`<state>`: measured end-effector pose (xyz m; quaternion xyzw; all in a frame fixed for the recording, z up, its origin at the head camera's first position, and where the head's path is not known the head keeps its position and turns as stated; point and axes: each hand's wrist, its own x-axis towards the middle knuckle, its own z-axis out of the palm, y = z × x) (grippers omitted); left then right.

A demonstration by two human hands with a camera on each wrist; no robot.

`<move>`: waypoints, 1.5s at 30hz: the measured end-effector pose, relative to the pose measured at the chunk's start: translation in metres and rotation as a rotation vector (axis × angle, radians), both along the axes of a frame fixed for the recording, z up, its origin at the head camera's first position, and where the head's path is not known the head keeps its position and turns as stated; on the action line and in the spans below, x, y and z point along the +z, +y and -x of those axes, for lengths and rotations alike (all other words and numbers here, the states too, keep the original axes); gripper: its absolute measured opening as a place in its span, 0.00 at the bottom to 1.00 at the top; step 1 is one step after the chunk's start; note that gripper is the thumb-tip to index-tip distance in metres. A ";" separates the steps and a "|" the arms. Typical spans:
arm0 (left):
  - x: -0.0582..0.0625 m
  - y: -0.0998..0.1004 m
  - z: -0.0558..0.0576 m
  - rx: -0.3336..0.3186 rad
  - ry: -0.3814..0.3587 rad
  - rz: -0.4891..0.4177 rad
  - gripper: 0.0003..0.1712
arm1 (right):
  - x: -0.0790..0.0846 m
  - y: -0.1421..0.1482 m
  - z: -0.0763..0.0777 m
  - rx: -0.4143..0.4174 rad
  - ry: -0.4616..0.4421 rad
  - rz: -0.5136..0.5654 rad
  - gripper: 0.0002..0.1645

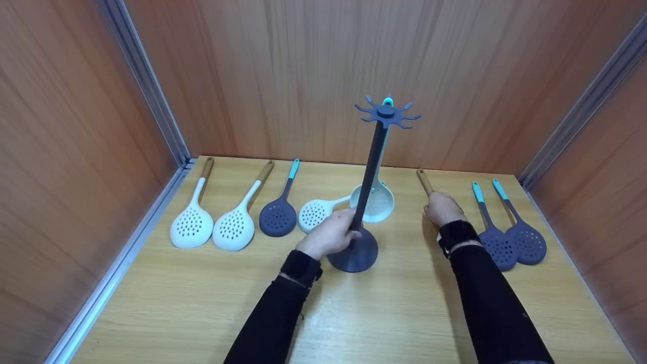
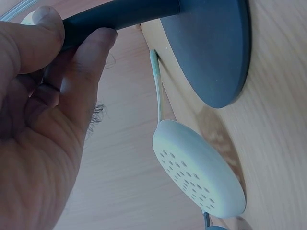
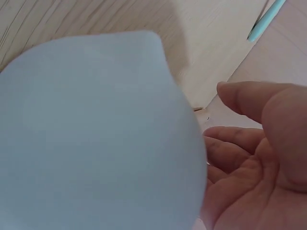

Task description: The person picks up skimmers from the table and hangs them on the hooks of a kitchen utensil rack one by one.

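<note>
My left hand [image 1: 331, 233] grips the lower pole of a dark utensil stand [image 1: 374, 172], just above its round base [image 2: 211, 52]. A pale ladle [image 1: 380, 202] with a teal handle end hangs from the hooked top. Lying beside the stand is a pale skimmer [image 1: 314, 215], also seen in the left wrist view [image 2: 196, 167]. My right hand [image 1: 445, 208] is at the wooden handle [image 1: 424, 181] of a utensil with a smooth pale head [image 3: 100, 129]. That head fills much of the right wrist view, hiding most of the handle; thumb and fingers stand apart.
Two white skimmers [image 1: 192, 226] [image 1: 233, 230] with wooden handles and a dark one [image 1: 278, 217] lie at the left. Two dark skimmers [image 1: 498, 247] [image 1: 526, 242] overlap at the right. Wooden panels [image 1: 323, 76] enclose the table [image 1: 354, 323] at the back and sides.
</note>
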<state>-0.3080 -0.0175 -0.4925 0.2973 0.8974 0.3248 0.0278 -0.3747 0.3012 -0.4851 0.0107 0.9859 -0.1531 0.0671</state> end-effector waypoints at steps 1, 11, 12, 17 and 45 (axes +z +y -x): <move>0.000 0.000 0.000 0.000 0.000 -0.001 0.10 | 0.000 0.000 0.000 0.001 0.001 0.001 0.16; -0.001 0.000 -0.002 -0.001 0.021 0.005 0.10 | -0.001 -0.005 -0.003 0.021 0.034 -0.024 0.11; -0.002 0.000 -0.002 0.002 0.025 0.008 0.10 | -0.001 -0.006 -0.004 0.027 0.033 -0.021 0.10; -0.001 0.000 -0.002 0.008 0.026 0.014 0.10 | -0.001 -0.014 -0.004 0.040 0.023 -0.031 0.11; 0.000 0.000 -0.002 -0.003 0.005 -0.002 0.12 | -0.011 -0.031 -0.003 0.058 0.145 -0.145 0.06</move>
